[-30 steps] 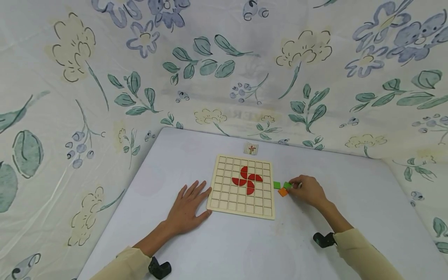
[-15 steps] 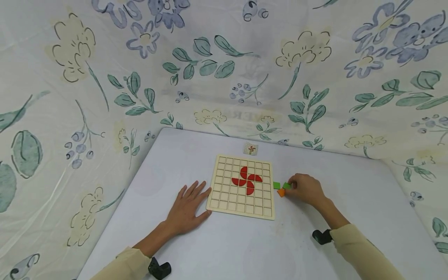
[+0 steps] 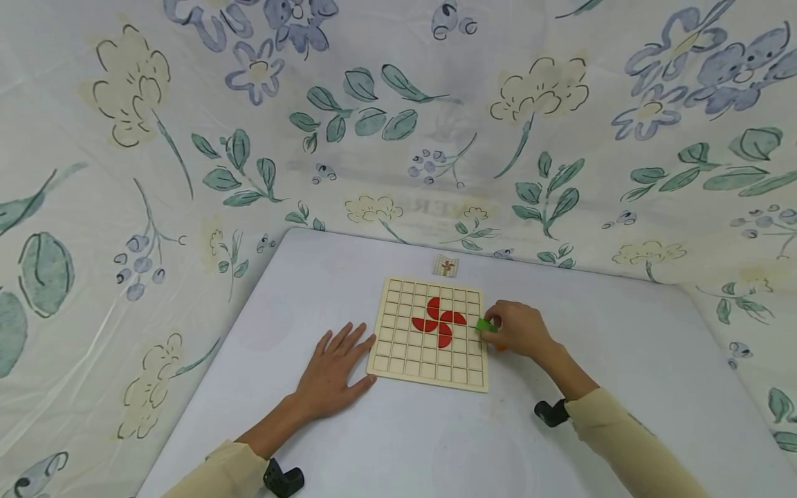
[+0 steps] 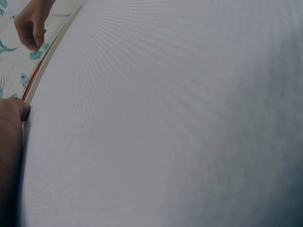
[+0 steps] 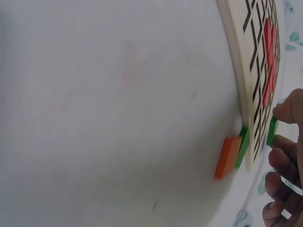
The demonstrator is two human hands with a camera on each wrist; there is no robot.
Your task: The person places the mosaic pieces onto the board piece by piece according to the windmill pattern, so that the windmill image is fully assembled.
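Observation:
My right hand (image 3: pixel 521 329) pinches a green square tile (image 5: pixel 272 131) between thumb and finger, over the right edge of the wooden grid board (image 3: pixel 429 370). Several red petal-shaped tiles (image 3: pixel 445 336) form a pinwheel near the board's middle. Below the held tile, in the right wrist view, a second green tile (image 5: pixel 242 147) lies against the board's side, with an orange tile (image 5: pixel 228 157) beside it. The orange one is mostly hidden in the head view. My left hand (image 3: pixel 330 377) rests on the table with fingers spread, its fingertips at the board's left edge.
A small card (image 3: pixel 445 265) printed with a grid and a pinwheel lies behind the board. All of this is on a white table (image 3: pixel 398 443), with flower-patterned cloth (image 3: pixel 398 159) behind and at the sides. Dark wrist devices (image 3: pixel 284 478) sit by both sleeves.
My right hand has picked up a green tile beside the board and carried it left to the board's right edge. The left hand has stayed in place.

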